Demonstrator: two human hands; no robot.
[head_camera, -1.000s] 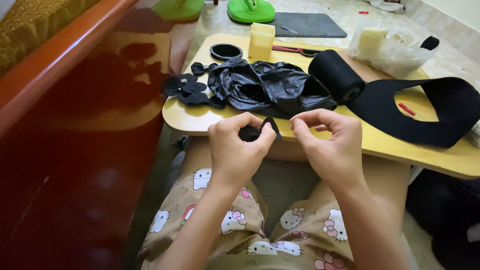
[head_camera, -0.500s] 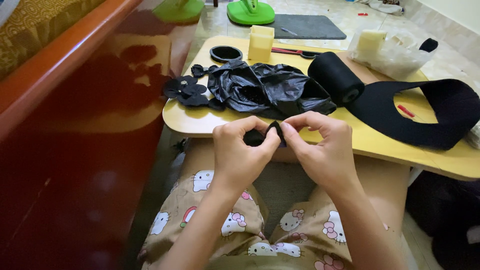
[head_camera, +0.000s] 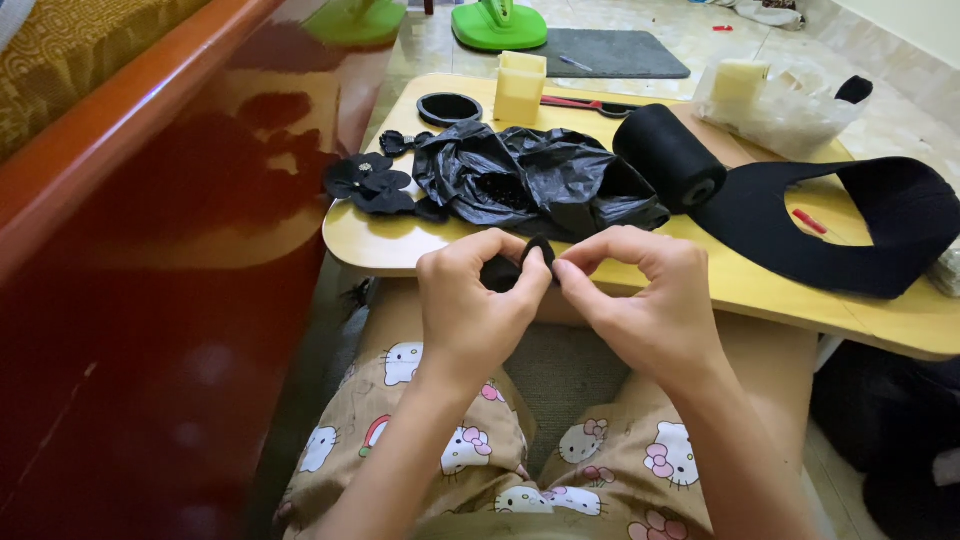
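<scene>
My left hand (head_camera: 470, 300) and my right hand (head_camera: 645, 300) meet in front of the low yellow table (head_camera: 400, 245), just above my lap. Together they pinch a small black fabric piece (head_camera: 520, 262), folded between thumbs and forefingers. Most of the piece is hidden by my fingers. Beyond it on the table lie a crumpled black plastic bag (head_camera: 530, 180) and finished black fabric flowers (head_camera: 372, 185).
A roll of black fabric (head_camera: 668, 155) unwinds into a wide strip (head_camera: 880, 225) on the right. A yellow block (head_camera: 520, 85), a round black lid (head_camera: 448, 107), a clear bag (head_camera: 790, 95) and red-handled scissors (head_camera: 580, 102) sit farther back. A glossy red wooden bed frame (head_camera: 130, 250) stands left.
My hands have drawn closer together, folding the black fabric piece tighter between the fingertips. They have also shifted slightly down toward my lap.
</scene>
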